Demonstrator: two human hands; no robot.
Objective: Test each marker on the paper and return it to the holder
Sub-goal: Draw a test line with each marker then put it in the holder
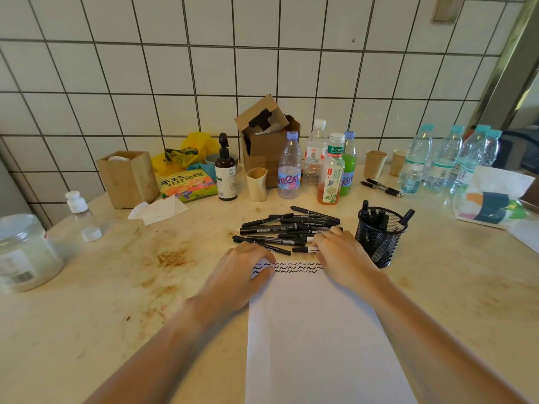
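Honestly, my left hand [243,268] lay curled on the paper [318,330], my right hand [339,252] pinched a marker [303,250] just beyond, left of the holder [379,240]; light, stiff, slick barrels, best gripped mid-body.

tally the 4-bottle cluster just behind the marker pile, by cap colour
Purple-capped bottles: 2
White-capped bottles: 2
Total: 4
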